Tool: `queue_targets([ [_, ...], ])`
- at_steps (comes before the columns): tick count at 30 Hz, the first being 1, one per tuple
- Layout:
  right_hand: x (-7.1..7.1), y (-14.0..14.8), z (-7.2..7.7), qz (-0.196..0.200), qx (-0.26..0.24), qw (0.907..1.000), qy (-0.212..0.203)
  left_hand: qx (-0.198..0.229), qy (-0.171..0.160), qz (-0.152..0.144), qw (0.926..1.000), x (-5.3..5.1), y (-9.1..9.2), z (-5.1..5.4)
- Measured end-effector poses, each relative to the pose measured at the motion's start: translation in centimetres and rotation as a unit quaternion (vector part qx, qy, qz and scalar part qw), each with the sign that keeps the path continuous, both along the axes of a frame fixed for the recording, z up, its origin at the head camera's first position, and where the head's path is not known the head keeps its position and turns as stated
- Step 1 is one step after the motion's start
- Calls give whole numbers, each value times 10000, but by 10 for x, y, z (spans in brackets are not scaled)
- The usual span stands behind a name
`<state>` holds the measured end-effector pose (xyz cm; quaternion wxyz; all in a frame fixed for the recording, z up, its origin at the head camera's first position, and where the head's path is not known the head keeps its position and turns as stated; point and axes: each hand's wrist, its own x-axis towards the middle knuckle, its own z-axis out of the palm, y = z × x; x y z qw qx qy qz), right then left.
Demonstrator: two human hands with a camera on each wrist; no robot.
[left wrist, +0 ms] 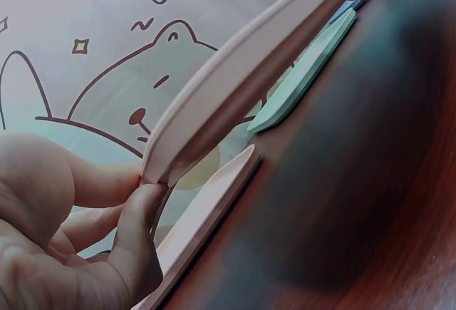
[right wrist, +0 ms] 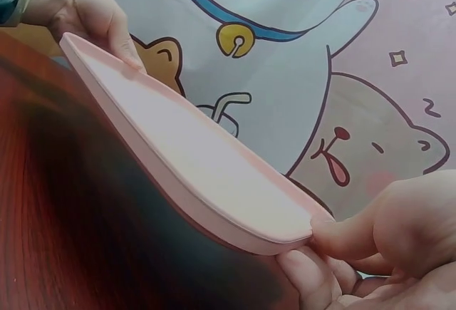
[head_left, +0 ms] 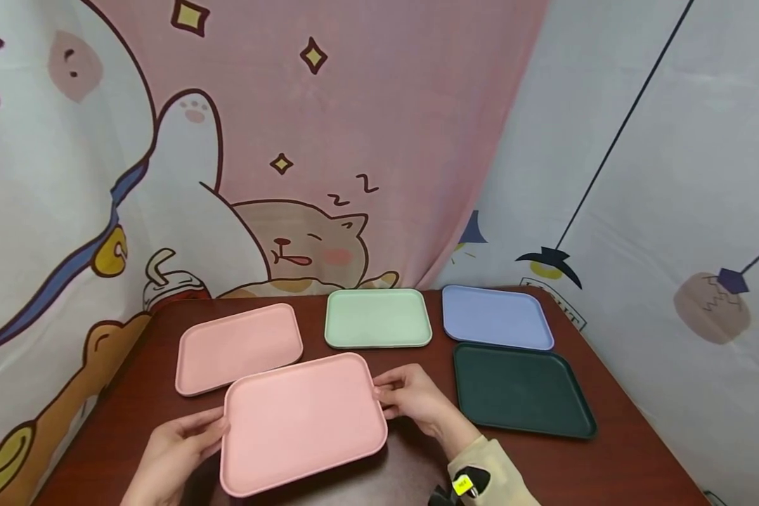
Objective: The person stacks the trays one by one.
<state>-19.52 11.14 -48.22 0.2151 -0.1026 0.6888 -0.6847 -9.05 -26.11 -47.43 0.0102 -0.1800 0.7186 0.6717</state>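
Observation:
A pink rectangular tray (head_left: pixel 303 422) with rounded corners and a low rim is held above the table between both hands. My left hand (head_left: pixel 180 450) pinches its left short edge, thumb on one side and fingers on the other, as the left wrist view also shows. At the opposite short edge, my right hand (head_left: pixel 420 404) grips the rim between thumb and fingers. In the right wrist view the tray (right wrist: pixel 192 160) is seen nearly edge-on, off the tabletop. A second pink tray (head_left: pixel 240 348) lies flat just behind the held one.
On the dark red wooden table (head_left: pixel 632 450) lie a mint green tray (head_left: pixel 378 318) at the back middle, a blue tray (head_left: pixel 496 316) at the back right, and a dark green tray (head_left: pixel 521 390) in front of the blue one. A cartoon-printed curtain (head_left: pixel 417 105) hangs behind the table.

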Motion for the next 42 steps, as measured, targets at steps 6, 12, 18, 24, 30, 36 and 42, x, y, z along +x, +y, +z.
queue_targets([
  [6,5,11,3,-49,-11,10000,21,266,91,-68,9996,-4,8,0],
  [12,8,20,5,-175,-38,9998,44,435,238,-95,9987,-11,14,2],
  [18,10,28,5,-287,-68,9996,27,481,271,-100,9984,-18,22,5],
  [24,12,37,6,-395,-68,9992,-4,464,333,-210,9981,-25,29,7],
  [30,15,47,6,-567,-7,9984,-15,548,364,-271,9975,-31,38,7],
  [36,16,54,4,-651,6,9979,3,630,368,-366,9967,-38,43,3],
  [42,16,60,3,-691,5,9976,-33,671,368,-442,9961,-43,47,0],
])
